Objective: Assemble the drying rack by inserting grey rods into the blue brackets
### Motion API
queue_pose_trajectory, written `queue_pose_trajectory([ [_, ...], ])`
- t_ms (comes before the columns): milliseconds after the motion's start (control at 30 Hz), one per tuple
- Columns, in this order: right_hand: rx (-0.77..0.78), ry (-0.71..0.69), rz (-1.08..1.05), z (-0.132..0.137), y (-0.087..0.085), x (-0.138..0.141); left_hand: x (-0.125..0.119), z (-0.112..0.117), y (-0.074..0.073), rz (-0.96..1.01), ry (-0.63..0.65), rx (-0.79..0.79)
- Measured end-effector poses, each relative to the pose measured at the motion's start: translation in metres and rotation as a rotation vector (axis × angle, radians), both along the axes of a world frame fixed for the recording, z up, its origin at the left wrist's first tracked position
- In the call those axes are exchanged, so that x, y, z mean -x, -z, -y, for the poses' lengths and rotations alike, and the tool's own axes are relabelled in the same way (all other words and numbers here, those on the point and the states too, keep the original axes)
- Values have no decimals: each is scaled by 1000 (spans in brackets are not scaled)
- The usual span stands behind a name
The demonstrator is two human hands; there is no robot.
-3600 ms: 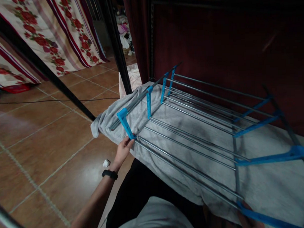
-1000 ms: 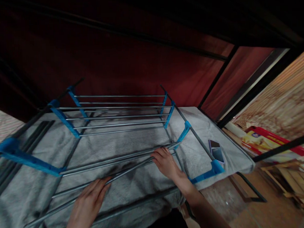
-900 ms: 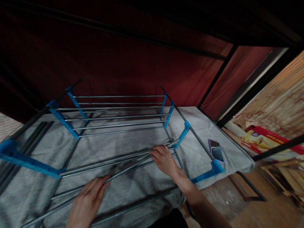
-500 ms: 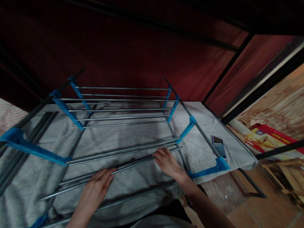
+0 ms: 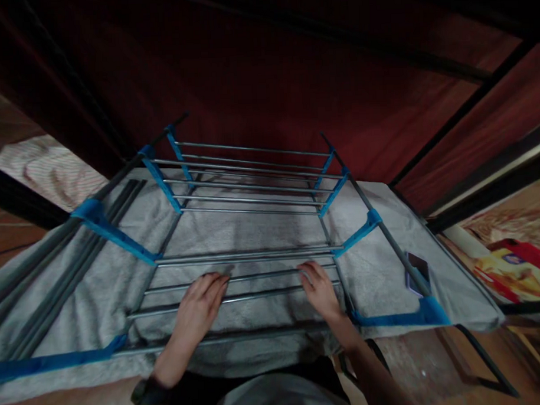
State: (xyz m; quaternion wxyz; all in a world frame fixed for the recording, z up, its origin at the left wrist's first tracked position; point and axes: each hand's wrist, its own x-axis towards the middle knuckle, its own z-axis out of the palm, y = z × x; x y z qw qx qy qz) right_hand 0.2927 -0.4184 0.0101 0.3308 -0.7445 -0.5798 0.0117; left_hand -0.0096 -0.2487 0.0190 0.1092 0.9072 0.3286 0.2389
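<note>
A rack of grey metal tubes and blue plastic brackets (image 5: 120,238) lies on a grey blanket (image 5: 253,227). Across its near section run two loose metal rods, a farther metal rod (image 5: 264,276) and a nearer metal rod (image 5: 264,295), apart from each other. My left hand (image 5: 201,304) has its fingers curled at the farther rod, left of the middle. Toward that rod's right end, my right hand (image 5: 320,290) pinches it between thumb and fingers. Beyond both hands, a pair of crossbars (image 5: 254,254) spans the left bracket and a right blue bracket (image 5: 358,235).
Several loose tubes (image 5: 80,268) lie along the left side. A phone (image 5: 417,263) rests on the blanket at the right, partly beneath a side tube. Past the blanket's edge is a red and yellow box (image 5: 515,270). Dark red fabric (image 5: 270,78) hangs behind the rack.
My view has shifted, so the rack sits farther right in it. The two loose rods now lie farther apart, and their ends are more nearly in line. Both hands are at the farther one.
</note>
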Motion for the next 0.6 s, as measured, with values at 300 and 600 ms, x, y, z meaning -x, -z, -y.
queue_pose_trajectory([
  [300, -50, -123, 383, -39, -6, -28, -32, -32, -21, -212, -102, -11],
  [600, -28, -151, 481, -63, 7, -34, -28, -47, -32, -371, -91, 58],
])
